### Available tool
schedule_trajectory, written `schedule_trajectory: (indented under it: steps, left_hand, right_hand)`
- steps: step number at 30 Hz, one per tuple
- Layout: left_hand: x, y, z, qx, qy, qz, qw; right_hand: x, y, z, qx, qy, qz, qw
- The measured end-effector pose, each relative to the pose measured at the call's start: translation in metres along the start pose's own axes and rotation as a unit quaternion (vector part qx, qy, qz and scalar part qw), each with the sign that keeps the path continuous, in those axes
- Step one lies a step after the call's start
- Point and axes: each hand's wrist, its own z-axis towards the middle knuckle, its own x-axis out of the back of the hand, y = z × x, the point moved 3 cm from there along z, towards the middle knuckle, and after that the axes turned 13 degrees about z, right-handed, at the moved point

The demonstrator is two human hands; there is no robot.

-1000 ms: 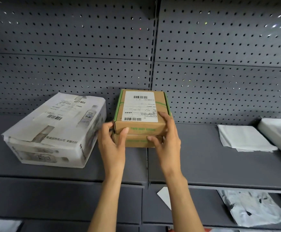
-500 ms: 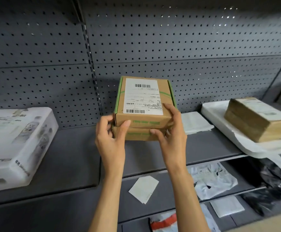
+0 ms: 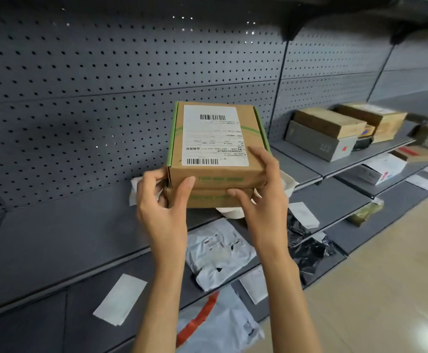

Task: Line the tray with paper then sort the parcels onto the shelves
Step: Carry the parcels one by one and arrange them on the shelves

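Single view only, head-worn wide-angle, nothing shared with second view. Looks forward and down from above forearms, angled toward 1 o'clock along shelving run. Close range: left hand and right hand fill centre with cardboard box. Pegboard wall spans 9 to 12 o'clock, bowed by lens. Shelves recede toward 2 o'clock; floor at 4 o'clock. Horizon tilted.
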Motion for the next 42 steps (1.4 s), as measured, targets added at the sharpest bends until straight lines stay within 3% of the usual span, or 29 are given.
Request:
schedule_trajectory:
  steps: [8,24,31,38,42]
  left_hand:
    - [-0.123,0.071,-0.063,-0.028,-0.056,-0.055,0.997]
    - [-0.348,0.136,-0.148,-0.023,-0.229,-0.153,0.961]
    - [-0.466,0.148,-0.133,-0.025,-0.271,-0.188,0.944]
    - [-0.568,0.157,-0.095,-0.051,-0.234,-0.207,0.949]
    - [-0.617,0.146,-0.084,-0.058,-0.25,-0.212,0.943]
  right_hand:
    - [0.152,-0.007,0.028,0.012,0.056,-0.026,0.998]
    - [0.371,0.023,0.071,0.028,0.207,-0.122,0.97]
    - [0.437,0.053,0.144,0.04,0.236,-0.151,0.959]
    - [0.48,0.094,0.239,0.061,0.24,-0.141,0.959]
    - [0.5,0.124,0.273,0.055,0.241,-0.132,0.96]
